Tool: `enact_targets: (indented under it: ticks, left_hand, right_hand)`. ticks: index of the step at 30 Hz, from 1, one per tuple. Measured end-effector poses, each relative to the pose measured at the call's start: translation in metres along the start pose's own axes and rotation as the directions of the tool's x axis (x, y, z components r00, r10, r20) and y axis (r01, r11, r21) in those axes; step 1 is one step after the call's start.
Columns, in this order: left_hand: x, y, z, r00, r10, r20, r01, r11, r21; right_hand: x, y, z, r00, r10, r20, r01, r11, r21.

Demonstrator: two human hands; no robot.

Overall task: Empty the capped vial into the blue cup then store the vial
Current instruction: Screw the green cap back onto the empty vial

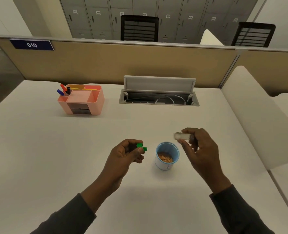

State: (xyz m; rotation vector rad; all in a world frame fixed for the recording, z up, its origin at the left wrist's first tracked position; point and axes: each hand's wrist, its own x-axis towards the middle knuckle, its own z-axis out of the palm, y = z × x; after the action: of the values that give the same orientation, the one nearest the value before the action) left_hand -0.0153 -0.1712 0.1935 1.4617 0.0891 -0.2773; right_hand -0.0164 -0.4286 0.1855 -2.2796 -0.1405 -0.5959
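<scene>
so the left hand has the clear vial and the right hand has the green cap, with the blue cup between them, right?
Not quite: the hands are swapped. In the head view the left hand holds the green cap and the right hand holds the clear vial. The blue cup does sit between them.

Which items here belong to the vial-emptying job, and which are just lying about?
In the job: vial in right hand; green cap in left hand; blue cup; pink organizer, probably for storage.

Lying about: pens, cable hatch, chairs.
</scene>
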Motion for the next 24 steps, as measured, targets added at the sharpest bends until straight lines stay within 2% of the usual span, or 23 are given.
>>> enact_targets:
  ticks: [3, 4, 8, 14, 24]
  left_hand:
    - [-0.005, -0.007, -0.003, 0.999, -0.039, 0.008, 0.039, 0.999, 0.013]
    - [-0.007, -0.009, -0.004, 0.999, -0.047, 0.014, 0.047, 0.999, 0.02]
    - [-0.009, -0.013, -0.007, 0.998, -0.068, 0.016, 0.068, 0.997, 0.041]
    - [-0.01, -0.014, -0.009, 0.997, -0.073, 0.022, 0.072, 0.996, 0.056]
    - [0.001, -0.007, -0.003, 0.997, -0.039, 0.061, 0.033, 0.995, 0.091]
  right_hand:
    - [-0.01, 0.029, 0.028, 0.966, 0.02, 0.258, 0.013, 0.992, -0.128]
    - [-0.012, 0.036, 0.034, 0.957, 0.023, 0.289, 0.024, 0.987, -0.158]
    - [-0.003, 0.037, 0.037, 0.952, 0.027, 0.306, 0.023, 0.987, -0.162]
    - [-0.001, 0.026, 0.03, 0.959, 0.174, 0.223, -0.195, 0.978, 0.079]
    - [-0.007, -0.001, 0.019, 0.911, 0.24, 0.335, -0.337, 0.902, 0.271]
